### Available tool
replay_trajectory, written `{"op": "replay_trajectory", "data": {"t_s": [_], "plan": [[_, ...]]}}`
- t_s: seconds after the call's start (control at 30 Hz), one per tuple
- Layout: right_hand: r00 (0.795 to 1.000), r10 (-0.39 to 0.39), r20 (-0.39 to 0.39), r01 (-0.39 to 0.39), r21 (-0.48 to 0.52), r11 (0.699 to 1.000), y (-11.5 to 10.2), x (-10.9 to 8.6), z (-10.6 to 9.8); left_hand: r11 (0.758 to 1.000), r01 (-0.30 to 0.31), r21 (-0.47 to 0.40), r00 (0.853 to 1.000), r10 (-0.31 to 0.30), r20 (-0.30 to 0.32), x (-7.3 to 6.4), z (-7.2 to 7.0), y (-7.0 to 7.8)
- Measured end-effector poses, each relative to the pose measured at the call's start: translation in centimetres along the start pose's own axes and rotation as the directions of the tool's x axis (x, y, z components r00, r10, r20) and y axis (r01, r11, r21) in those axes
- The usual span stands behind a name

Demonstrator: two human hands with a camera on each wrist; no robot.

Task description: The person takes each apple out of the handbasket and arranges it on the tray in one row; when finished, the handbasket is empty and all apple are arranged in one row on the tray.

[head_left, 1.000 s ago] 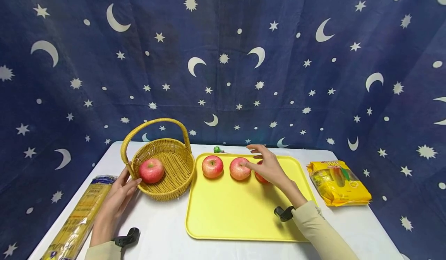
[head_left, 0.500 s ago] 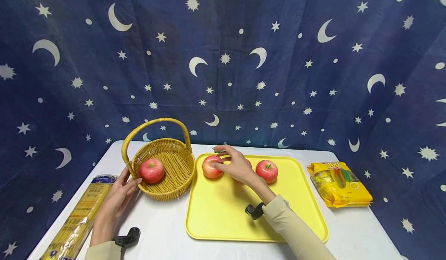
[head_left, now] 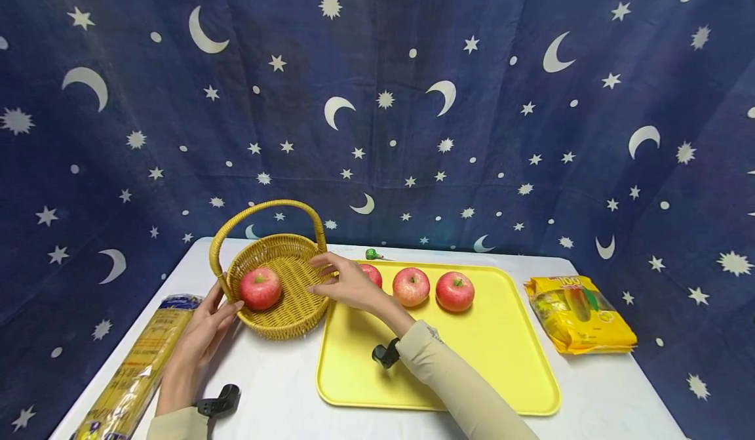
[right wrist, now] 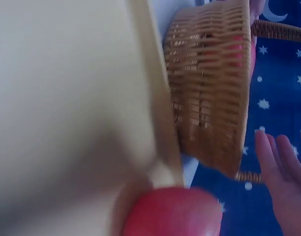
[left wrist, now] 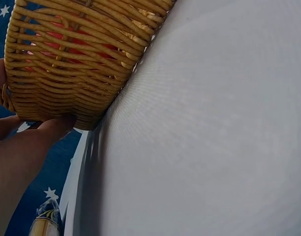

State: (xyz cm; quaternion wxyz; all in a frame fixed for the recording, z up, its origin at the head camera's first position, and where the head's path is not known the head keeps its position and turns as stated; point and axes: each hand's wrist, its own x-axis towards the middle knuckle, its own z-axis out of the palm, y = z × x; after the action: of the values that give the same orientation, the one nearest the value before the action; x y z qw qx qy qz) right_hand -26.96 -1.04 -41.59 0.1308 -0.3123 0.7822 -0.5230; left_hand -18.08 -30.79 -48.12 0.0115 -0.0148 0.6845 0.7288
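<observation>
A round wicker basket (head_left: 295, 325) with a tall arched handle stands on the left, and a red apple (head_left: 260, 288) lies in its left side. My left hand (head_left: 203, 335) holds the basket's left side, thumb at the rim; the left wrist view shows fingers against the woven wall (left wrist: 76, 73). Over the basket's right rim hangs my right hand (head_left: 350, 286), fingers spread and nothing between them. Three red apples stand in a row along the back of the yellow tray: a left one (head_left: 371, 274) partly hidden by that hand, a middle one (head_left: 411, 287) and a right one (head_left: 455, 292).
The yellow tray (head_left: 448, 374) lies right of the basket, close beside it. A long pack of dry noodles (head_left: 138, 368) is at the left table edge. On the right sits a yellow snack bag (head_left: 580, 315). A green lollipop (head_left: 373, 254) lies behind the tray.
My right hand has moved left, from the right and middle apples past the left one to the basket's rim. The apples and the left hand have stayed in place.
</observation>
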Motion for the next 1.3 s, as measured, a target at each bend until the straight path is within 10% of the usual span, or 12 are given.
{"op": "replay_trajectory", "data": {"t_s": [0.6, 1.3], "plan": [[0.987, 0.136, 0.082, -0.108, -0.279, 0.954, -0.8, 6.1, 6.5, 1.000, -0.013, 0.011, 0.999, 0.013, 0.030, 0.6, -0.3, 0.0], [0.985, 0.174, 0.010, -0.156, -0.395, 0.905, -0.1, 6.7, 9.3, 1.000, -0.027, -0.012, 0.999, 0.028, 0.023, 0.2, -0.3, -0.5]]}}
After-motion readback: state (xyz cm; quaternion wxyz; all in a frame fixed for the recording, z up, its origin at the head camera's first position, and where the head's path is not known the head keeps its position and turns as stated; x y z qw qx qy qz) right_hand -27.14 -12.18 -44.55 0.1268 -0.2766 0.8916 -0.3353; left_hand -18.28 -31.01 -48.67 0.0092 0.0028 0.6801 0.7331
